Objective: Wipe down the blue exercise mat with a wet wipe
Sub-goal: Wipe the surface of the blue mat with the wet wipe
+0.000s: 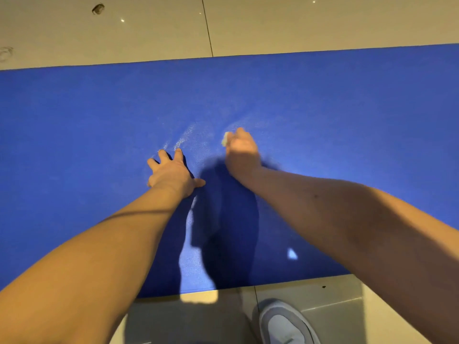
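**Two hands down on the mat (pixel 347 115), wipe (pixel 225 139) in the right**

Stretched left to right across the floor (pixel 149 28), both ends cut off. Curled round the wipe, right hand (pixel 242 151) pressed near mid-width; flat beside it, left hand (pixel 172 173), fingers spread, holding nothing. Open blue to either side, so likely sweeps along the long axis, right hand nearer the far edge. Most of the wipe hidden in the fist. Ahead of the left hand, pale streaks (pixel 183 139): damp or glare, hard to tell.
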Tool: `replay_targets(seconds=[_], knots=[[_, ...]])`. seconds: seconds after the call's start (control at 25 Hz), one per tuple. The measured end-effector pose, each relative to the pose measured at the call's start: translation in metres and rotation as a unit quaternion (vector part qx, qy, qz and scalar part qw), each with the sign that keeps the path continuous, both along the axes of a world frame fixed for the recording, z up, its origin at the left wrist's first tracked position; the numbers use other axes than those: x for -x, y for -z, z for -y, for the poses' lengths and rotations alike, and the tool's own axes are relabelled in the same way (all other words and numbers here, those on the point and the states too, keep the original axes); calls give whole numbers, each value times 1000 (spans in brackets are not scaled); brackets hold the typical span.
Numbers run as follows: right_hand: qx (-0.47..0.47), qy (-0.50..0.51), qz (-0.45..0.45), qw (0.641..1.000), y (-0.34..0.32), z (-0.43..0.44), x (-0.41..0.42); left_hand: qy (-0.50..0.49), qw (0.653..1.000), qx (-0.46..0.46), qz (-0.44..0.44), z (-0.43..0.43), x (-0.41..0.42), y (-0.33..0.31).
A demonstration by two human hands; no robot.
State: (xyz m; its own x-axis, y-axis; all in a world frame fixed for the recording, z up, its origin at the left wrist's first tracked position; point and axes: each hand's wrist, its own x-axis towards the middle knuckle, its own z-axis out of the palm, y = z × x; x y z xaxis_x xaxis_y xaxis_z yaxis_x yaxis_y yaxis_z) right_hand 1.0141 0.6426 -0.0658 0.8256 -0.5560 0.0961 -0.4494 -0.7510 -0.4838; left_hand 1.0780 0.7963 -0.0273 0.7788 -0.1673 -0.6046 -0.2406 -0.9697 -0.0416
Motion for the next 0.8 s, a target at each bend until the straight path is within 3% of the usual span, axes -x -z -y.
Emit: replay_targets(seconds=[0.08,0.2,0.32,0.4,0.56,0.68,0.8], knots=[[45,-74,-3,996,7,-33,-10,-9,1000,7,16,6,-5,-2],[20,-167,-50,984,1,-37,-14,21,997,16,76,13,-17,-4],[53,-142,-37,988,5,-4,-6,49,993,74,74,19,-32,2],[1,-65,-54,996,3,28,0,25,997,69,28,19,-41,4],[45,0,-122,992,3,71,6,17,999,39,4,19,-47,4],[44,29,-138,989,-1,62,-8,14,999,32,7,23,-50,4],[38,2,-76,996,-5,21,-30,19,999,26,5,23,-51,4]])
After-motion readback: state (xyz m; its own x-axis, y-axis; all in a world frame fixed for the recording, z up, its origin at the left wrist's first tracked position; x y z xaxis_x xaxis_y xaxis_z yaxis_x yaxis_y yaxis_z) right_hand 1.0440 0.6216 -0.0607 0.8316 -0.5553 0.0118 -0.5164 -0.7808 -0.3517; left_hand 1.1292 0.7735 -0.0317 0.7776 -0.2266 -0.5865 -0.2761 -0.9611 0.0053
